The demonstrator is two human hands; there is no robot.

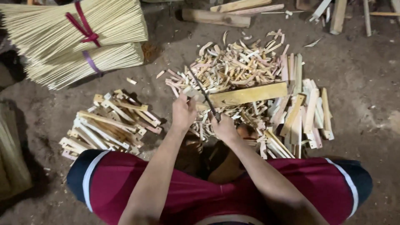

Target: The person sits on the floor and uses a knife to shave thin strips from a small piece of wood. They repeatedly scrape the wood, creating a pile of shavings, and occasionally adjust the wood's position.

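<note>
Gripping the handle of a long dark metal blade [203,94], the right hand [223,127] is closed. The left hand [183,111] pinches a pale split wooden strip [190,92] against the blade, above the heap of pale wood shavings [237,66].

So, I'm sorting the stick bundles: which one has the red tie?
The upper bundle, top left; the lower bundle beneath it is bound with a purple tie instead.
</note>
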